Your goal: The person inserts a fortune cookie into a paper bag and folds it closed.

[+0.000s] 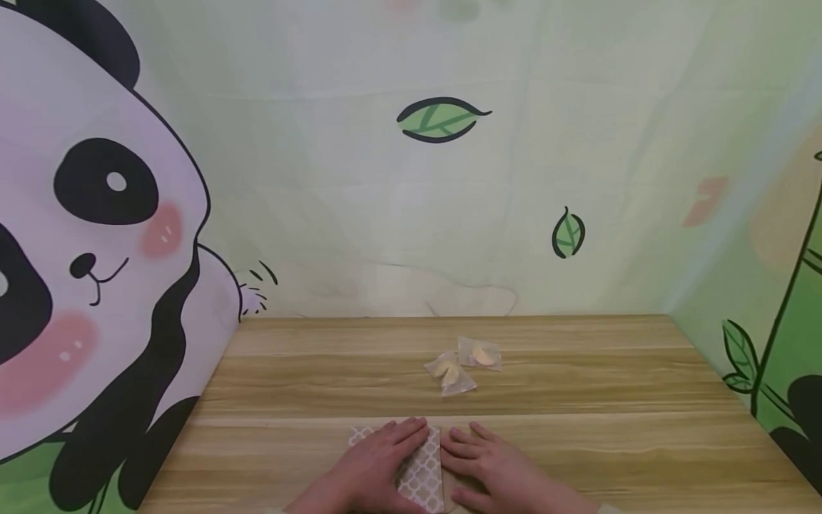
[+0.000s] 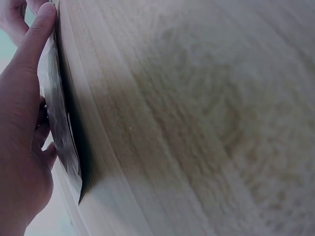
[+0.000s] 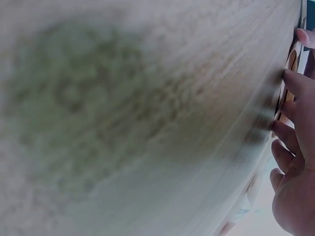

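Note:
A flat beige piece with a white lattice pattern [image 1: 425,477] lies on the table at the near edge of the head view. My left hand [image 1: 375,464] rests on top of it, fingers stretched forward, covering its left part. In the left wrist view the same flat piece [image 2: 64,130] shows edge-on, greyish, with one corner standing a little off the tabletop. My right hand [image 1: 497,467] lies palm down along its right edge, fingers spread and pointing left. Seen from the right wrist, the fingertips of that hand [image 3: 304,115] are at a thin brownish edge close over the table.
Two small clear packets, one nearer [image 1: 451,374] and one behind it [image 1: 479,355], lie beyond the hands with pale yellowish pieces inside. The wood-grain table [image 1: 289,385] ends at a printed cloth backdrop [image 1: 334,178]; a panda [image 1: 115,285] is drawn at left.

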`<move>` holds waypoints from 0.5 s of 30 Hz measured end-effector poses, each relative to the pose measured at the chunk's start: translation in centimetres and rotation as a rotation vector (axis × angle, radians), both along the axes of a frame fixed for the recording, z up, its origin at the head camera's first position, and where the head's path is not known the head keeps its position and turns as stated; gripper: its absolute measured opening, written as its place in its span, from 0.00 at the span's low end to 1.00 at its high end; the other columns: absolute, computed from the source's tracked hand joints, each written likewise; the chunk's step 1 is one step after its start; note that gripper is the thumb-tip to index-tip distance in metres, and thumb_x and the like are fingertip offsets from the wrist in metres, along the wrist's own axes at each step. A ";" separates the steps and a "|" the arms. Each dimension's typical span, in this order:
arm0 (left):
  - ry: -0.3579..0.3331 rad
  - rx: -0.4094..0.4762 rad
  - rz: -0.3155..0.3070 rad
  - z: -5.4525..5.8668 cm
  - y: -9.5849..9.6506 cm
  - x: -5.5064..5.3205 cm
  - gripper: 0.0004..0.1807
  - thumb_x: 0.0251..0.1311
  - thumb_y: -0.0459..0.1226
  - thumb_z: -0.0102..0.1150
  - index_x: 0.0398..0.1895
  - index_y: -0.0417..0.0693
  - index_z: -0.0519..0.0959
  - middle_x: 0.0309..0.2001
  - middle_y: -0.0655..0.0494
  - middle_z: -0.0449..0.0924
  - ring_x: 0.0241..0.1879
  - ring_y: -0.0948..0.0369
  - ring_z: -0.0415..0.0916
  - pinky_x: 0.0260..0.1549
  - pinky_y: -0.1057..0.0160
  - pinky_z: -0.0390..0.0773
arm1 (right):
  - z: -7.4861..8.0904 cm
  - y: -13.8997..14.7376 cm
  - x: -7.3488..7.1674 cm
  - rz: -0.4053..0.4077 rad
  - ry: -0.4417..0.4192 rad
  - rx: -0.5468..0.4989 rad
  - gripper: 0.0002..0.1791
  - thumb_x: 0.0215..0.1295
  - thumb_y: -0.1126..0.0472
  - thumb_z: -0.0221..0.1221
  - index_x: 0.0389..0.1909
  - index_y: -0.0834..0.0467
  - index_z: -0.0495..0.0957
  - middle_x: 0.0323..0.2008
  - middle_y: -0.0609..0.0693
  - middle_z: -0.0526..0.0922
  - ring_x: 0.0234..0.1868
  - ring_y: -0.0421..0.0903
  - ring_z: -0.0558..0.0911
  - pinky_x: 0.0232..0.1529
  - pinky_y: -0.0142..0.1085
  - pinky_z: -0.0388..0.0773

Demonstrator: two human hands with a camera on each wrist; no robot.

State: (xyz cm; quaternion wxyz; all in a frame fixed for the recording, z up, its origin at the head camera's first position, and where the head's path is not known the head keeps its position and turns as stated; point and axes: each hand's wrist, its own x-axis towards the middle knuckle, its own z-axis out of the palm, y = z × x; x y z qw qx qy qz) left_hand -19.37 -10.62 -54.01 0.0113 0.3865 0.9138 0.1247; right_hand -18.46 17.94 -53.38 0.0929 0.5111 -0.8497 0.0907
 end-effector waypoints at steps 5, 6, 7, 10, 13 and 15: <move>0.004 -0.001 -0.006 0.0 0.0 0.0 0.64 0.51 0.77 0.67 0.82 0.45 0.65 0.81 0.52 0.64 0.79 0.55 0.64 0.76 0.51 0.68 | -0.2 0.1 -0.1 0.014 0.038 0.011 0.30 0.82 0.44 0.55 0.72 0.61 0.77 0.70 0.56 0.79 0.72 0.54 0.77 0.68 0.60 0.75; 0.005 0.000 -0.005 0.0 0.0 0.0 0.64 0.51 0.77 0.67 0.82 0.46 0.65 0.81 0.52 0.64 0.79 0.55 0.64 0.76 0.51 0.68 | -0.2 0.1 0.0 0.013 0.036 0.010 0.30 0.82 0.44 0.55 0.72 0.61 0.77 0.71 0.56 0.79 0.72 0.54 0.77 0.68 0.60 0.75; 0.005 0.002 -0.005 -0.1 0.0 0.0 0.64 0.51 0.77 0.67 0.82 0.46 0.65 0.81 0.52 0.65 0.78 0.55 0.64 0.76 0.51 0.68 | -0.3 0.2 0.0 0.012 0.032 0.009 0.31 0.82 0.44 0.55 0.73 0.61 0.77 0.71 0.56 0.79 0.73 0.54 0.77 0.68 0.60 0.75; 0.006 0.009 -0.005 -0.1 0.0 -0.1 0.63 0.53 0.77 0.65 0.82 0.47 0.65 0.81 0.52 0.65 0.78 0.55 0.65 0.76 0.50 0.68 | -0.3 0.2 0.0 0.004 0.031 0.014 0.31 0.83 0.43 0.54 0.73 0.60 0.76 0.71 0.55 0.78 0.73 0.53 0.77 0.69 0.60 0.75; 0.011 0.011 -0.005 -0.1 0.0 -0.1 0.63 0.53 0.77 0.64 0.82 0.47 0.65 0.80 0.52 0.66 0.78 0.55 0.65 0.75 0.50 0.69 | -0.4 0.2 0.0 -0.003 0.043 0.017 0.31 0.83 0.42 0.54 0.74 0.60 0.76 0.71 0.55 0.78 0.73 0.52 0.76 0.69 0.59 0.75; 0.011 0.009 -0.006 -0.1 0.0 -0.1 0.63 0.53 0.77 0.64 0.82 0.47 0.65 0.80 0.52 0.66 0.77 0.55 0.66 0.75 0.50 0.69 | -0.4 0.2 0.0 -0.007 0.052 0.017 0.31 0.83 0.42 0.54 0.73 0.60 0.76 0.71 0.54 0.79 0.73 0.52 0.77 0.69 0.59 0.75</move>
